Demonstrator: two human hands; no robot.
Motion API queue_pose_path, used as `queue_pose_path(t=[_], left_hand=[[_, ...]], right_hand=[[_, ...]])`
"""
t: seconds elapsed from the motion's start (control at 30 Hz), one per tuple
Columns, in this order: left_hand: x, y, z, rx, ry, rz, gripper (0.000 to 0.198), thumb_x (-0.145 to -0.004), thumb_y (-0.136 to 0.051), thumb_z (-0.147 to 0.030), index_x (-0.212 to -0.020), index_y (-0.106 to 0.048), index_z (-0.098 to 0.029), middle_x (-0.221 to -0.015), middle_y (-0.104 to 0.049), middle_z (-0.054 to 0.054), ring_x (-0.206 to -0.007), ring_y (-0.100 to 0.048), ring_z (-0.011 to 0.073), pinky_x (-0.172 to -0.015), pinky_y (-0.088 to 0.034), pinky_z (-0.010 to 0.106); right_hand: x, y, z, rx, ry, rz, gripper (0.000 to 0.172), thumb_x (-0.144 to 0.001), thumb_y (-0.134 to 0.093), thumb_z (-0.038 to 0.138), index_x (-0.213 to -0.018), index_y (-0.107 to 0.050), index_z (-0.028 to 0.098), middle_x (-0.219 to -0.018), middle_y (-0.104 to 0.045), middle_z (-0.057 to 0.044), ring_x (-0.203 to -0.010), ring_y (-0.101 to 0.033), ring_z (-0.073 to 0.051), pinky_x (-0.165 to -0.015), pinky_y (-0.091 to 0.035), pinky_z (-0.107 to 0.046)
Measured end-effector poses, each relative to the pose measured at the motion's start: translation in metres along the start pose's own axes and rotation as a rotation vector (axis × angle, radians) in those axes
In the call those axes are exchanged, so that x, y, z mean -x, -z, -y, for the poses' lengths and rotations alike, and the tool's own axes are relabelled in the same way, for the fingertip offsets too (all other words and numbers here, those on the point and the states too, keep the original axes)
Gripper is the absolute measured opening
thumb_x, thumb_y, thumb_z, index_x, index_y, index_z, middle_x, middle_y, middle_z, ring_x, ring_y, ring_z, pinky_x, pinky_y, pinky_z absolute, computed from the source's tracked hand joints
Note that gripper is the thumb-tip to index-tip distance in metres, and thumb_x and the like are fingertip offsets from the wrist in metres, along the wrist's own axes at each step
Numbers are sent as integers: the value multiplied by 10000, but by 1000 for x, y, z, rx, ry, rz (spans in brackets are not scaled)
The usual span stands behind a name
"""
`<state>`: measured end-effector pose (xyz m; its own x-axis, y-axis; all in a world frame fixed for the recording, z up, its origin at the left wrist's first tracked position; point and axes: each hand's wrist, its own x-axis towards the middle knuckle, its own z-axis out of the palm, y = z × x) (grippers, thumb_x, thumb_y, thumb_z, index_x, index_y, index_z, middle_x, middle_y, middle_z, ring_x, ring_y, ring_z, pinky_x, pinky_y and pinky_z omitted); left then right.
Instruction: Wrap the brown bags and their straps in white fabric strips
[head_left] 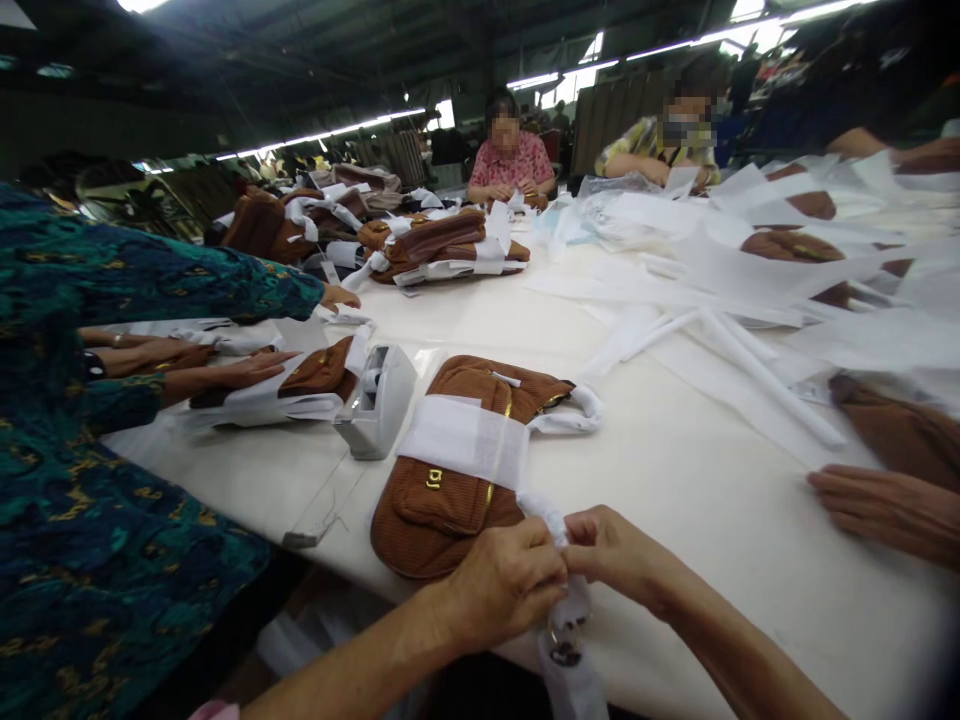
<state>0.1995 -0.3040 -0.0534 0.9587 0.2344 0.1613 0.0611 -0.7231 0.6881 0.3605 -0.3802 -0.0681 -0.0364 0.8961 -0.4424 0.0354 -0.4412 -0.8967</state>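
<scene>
Brown ribbed bag (442, 510): handling and hold points

The bag lies flat near the edge of the white worktop (675, 480), just beside the tape dispenser (379, 400). One white band (461, 435) wraps its middle. The left hand (510, 580) and right hand (619, 555) both pinch the white wrapped strap (541, 512), fingers drawn together, fingertips close to each other. Below them, a metal ring (564, 652) shows on the strap.

Handling: judge the bag fairly light, soft and padded, liable to flex under pressure. The strap appears pliable; its wrapping looks thin and may slip or tear.

Hold: grip the strap lightly with the fingertips, without twisting. Support the bag's body from beneath; avoid lifting by the band.
</scene>
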Motion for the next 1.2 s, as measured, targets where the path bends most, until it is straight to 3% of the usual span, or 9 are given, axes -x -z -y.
queue_pose_path(t=[0.13, 0.23, 0.3, 0.37, 0.47, 0.73, 0.97, 1.07, 1.2], left_hand=[[7, -7, 9, 88, 107, -108, 57, -745, -578, -128, -720, -531, -147, -770, -439, 2, -683, -451, 98, -593, -356, 190], [10, -6, 15, 182, 138, -168, 66, -778, -554, -174, -725, -526, -148, -789, -442, 14, -701, -451, 108, -618, -370, 205], [10, -3, 17, 229, 131, -202, 97, -806, -536, -214, -735, -526, -149, -799, -456, 20, -734, -461, 120, -659, -381, 224], [8, -1, 17, 252, 122, -228, 112, -818, -528, -230, -740, -518, -150, -811, -471, 24, -757, -468, 127, -687, -386, 237], [6, -1, 16, 244, 108, -233, 111, -823, -515, -217, -736, -495, -151, -818, -483, 27, -772, -475, 130, -703, -396, 243], [16, -10, 17, -28, -56, -243, 75, -834, -435, -122, -788, -481, -159, -865, -502, 54, -813, -496, 133, -709, -428, 233], [14, -1, 17, -228, 28, -224, 81, -806, -525, -183, -875, -488, -162, -794, -528, 27, -718, -528, 125, -609, -440, 210], [15, -6, 18, -387, -62, -295, 56, -843, -458, -156, -805, -498, -155, -776, -550, 40, -707, -537, 128, -637, -451, 227], [17, -17, 19, -474, 4, -297, 88, -841, -428, -148, -789, -499, -148, -763, -539, 51, -697, -533, 139, -633, -458, 243]], right_hand=[[-10, -7, -5, 99, 23, -218, 219, -552, -604, 154, -448, -412, 152, -429, -298, 70, -457, -242, -56, -420, -138, -216], [-1, -10, -9, 35, 66, -198, 202, -659, -597, 268, -542, -484, 148, -494, -410, 49, -495, -343, -75, -449, -240, -200], [11, -11, -11, -119, 128, -86, 234, -746, -556, 373, -751, -579, 140, -679, -562, 2, -616, -474, -114, -548, -359, -215], [21, -12, -12, -254, 195, -38, 307, -778, -544, 404, -922, -589, 136, -851, -612, -41, -743, -532, -153, -653, -410, -250], [26, -19, -12, -231, 228, -127, 270, -776, -549, 347, -934, -593, 133, -851, -623, -46, -771, -554, -172, -678, -425, -263], [12, -50, -23, 305, 305, -644, 85, -764, -480, 231, -791, -548, 188, -719, -563, -1, -649, -513, -149, -582, -397, -250], [16, -54, -20, 261, 305, -617, 141, -793, -490, 273, -855, -580, 184, -775, -596, -6, -612, -533, -136, -578, -414, -251], [16, -54, -20, 209, 282, -635, 155, -798, -499, 298, -857, -586, 185, -749, -604, 3, -559, -522, -125, -555, -415, -245], [15, -58, -24, 198, 279, -683, 171, -792, -515, 315, -871, -596, 186, -762, -616, -1, -583, -535, -132, -572, -419, -245]])
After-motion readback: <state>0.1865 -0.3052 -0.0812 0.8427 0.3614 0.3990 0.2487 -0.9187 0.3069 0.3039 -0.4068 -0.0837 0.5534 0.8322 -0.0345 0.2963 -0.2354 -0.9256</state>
